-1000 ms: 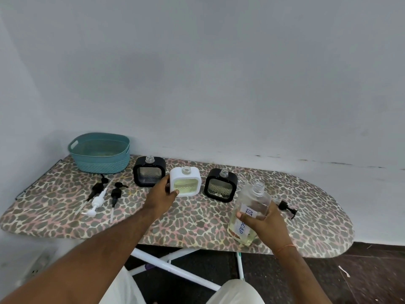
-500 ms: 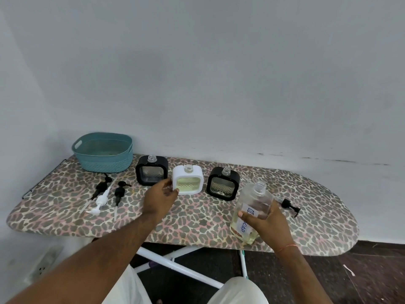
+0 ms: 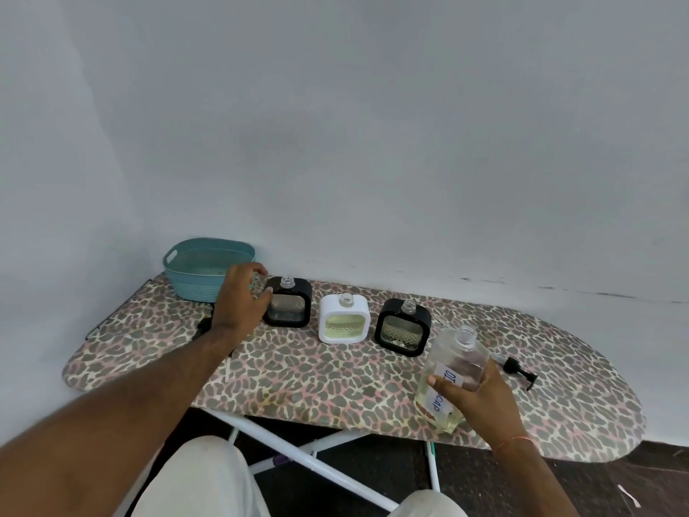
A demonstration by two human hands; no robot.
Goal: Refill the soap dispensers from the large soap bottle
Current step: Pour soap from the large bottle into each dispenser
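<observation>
Three square soap dispensers stand uncapped in a row on the leopard-print ironing board [image 3: 298, 371]: a black one [image 3: 290, 305] at the left, a white one [image 3: 345, 319] in the middle, another black one [image 3: 403, 327] at the right. My left hand [image 3: 240, 298] touches the left side of the left black dispenser, fingers spread around its edge. My right hand [image 3: 475, 395] grips the large clear soap bottle [image 3: 453, 371], which stands open-necked near the board's front edge with yellowish liquid low inside.
A teal basket [image 3: 203, 268] sits at the board's back left corner. A black pump head [image 3: 516, 371] lies right of the large bottle. Other pump parts lie mostly hidden under my left forearm. The wall runs close behind the board.
My left hand left the white dispenser and moved left to the left black dispenser. The right hand keeps its hold on the large bottle. The camera has come closer.
</observation>
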